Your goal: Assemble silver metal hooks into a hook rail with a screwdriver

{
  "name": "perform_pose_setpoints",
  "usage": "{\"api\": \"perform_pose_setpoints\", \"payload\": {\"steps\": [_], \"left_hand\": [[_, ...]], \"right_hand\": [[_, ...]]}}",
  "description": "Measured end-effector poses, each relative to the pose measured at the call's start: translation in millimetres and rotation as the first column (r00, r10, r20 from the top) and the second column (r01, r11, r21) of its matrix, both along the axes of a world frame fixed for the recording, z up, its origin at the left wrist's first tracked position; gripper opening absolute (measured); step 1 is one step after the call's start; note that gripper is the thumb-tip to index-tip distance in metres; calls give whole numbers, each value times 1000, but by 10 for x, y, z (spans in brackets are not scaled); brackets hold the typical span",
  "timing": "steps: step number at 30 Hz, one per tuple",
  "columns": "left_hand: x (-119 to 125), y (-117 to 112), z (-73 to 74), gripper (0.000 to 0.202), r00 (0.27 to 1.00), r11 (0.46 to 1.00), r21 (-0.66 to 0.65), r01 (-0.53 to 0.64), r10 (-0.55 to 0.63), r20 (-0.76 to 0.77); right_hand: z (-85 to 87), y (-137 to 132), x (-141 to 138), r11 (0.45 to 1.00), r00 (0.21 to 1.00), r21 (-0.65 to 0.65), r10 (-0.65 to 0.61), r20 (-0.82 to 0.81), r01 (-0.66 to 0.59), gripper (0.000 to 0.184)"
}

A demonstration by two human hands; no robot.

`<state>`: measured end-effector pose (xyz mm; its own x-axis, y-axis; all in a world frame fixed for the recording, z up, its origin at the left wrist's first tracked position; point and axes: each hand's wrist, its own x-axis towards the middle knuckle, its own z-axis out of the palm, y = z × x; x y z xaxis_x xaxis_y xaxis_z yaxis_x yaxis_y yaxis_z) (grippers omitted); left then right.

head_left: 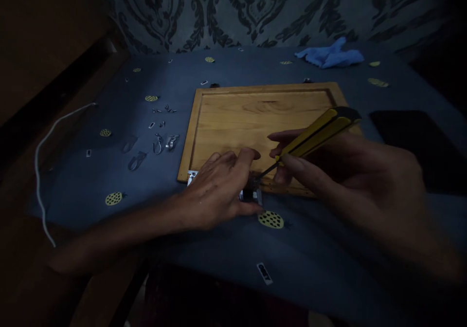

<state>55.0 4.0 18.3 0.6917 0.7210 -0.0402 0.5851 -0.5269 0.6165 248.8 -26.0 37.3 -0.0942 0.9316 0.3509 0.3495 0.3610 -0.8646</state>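
Note:
A wooden board (262,122) with a raised frame lies on the blue patterned cloth. My left hand (221,188) rests over its near edge, fingers bent on the wood and thumb below, closed around a small shiny metal hook (251,195) at that edge. Part of the hook is hidden by the fingers. In my right hand (350,171) is a yellow and black screwdriver (314,135), gripped near the shaft and slanting down left. Its tip reaches the metal hook; whether it sits in a screw I cannot tell. Another metal piece (192,174) shows at the board's near left corner.
Left of the board lie loose metal hooks (157,144) and several small screws (168,109). A white cable (38,171) curves at the far left. A blue cloth (330,55) lies at the back, and a dark flat object (412,147) at the right.

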Motion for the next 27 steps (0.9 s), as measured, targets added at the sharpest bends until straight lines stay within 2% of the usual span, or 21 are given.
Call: {"api": "perform_pose_setpoints", "payload": {"steps": [5,8,13,22,27], "left_hand": [[-2,4,-14,79,1000,1000,10,-1,1,10],[-7,0,-11,78,1000,1000,7,5,-5,-7],[-22,-15,-37,81,1000,999,35,5,-6,31],[-21,-10,-45,82,999,999,40,18,-20,38],[-22,-18,-23,80,1000,1000,13,5,-5,15]], "right_hand": [[-45,-14,-23,995,995,17,-96,-20,96,9],[-76,-11,-66,982,982,32,-188,-31,189,15],[-85,-34,-65,923,922,70,-367,-125,378,18],[-161,-83,-13,933,934,50,-353,-56,355,24],[-168,-79,-25,946,945,31,-319,-75,322,17]]}}
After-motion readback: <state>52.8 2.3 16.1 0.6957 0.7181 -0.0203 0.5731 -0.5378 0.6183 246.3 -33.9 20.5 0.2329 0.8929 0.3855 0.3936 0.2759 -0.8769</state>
